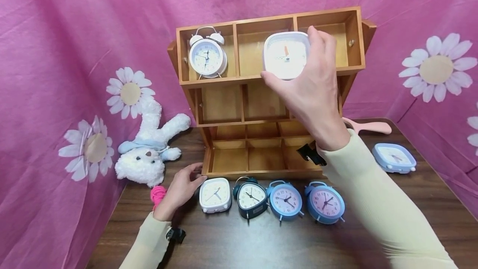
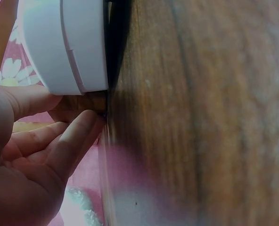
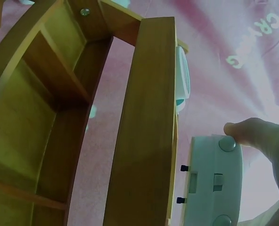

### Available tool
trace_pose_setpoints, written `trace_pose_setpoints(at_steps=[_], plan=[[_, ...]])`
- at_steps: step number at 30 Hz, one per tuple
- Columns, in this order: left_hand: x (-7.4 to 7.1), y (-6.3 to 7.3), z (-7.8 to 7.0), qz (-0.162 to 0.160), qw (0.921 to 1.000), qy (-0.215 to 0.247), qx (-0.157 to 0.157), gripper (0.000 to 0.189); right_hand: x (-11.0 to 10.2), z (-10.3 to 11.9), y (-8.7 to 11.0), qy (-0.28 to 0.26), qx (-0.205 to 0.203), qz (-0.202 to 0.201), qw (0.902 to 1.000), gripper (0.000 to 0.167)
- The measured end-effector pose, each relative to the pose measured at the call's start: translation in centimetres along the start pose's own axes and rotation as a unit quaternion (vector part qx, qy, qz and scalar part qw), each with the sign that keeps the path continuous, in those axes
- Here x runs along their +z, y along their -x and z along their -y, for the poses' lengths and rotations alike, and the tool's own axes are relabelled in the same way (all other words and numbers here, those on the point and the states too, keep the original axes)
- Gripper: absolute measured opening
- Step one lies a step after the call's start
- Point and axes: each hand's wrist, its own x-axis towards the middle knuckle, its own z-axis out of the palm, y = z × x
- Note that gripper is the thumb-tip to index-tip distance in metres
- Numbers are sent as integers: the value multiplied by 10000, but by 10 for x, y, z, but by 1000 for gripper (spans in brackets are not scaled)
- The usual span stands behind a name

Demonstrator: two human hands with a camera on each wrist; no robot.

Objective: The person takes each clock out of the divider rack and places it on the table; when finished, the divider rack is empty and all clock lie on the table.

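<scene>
My right hand (image 1: 317,82) pinches a white square alarm clock (image 1: 286,55) between thumb and fingers, in front of the top row of a wooden shelf (image 1: 220,175). In the right wrist view the underside of that clock (image 3: 210,183), with round feet and a small switch, faces the camera close to the shelf's top box. Down at the shelf's lower left corner, my left hand (image 1: 181,188) holds the wood between thumb and fingers, beside another white square clock (image 1: 215,194). A white twin-bell alarm clock (image 1: 207,57) stands in the top left compartment.
Right of the white clock on the table stand a dark green rounded-triangle clock (image 1: 251,198) and two blue alarm clocks (image 1: 285,200). A white teddy bear (image 1: 143,163) and pink yarn (image 1: 158,195) lie at left. A light-blue square clock (image 1: 394,157) and pink handle (image 1: 373,127) lie at right.
</scene>
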Motion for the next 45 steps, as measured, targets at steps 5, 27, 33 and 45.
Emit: trace_pose_setpoints(at_steps=[5,27,33,45], plan=[[0,0,1,14,10000,38,31,45,-9,-6,7,27,-108,-56,9999,112],[1,0,0,28,10000,21,32,45,-53,-31,23,368,227,-3,9991,117],[0,0,0,42,10000,52,26,45,-61,-44,28,506,457,-7,9977,115],[1,0,1,-7,9999,84,151,45,-78,-66,45,698,706,61,9950,118]])
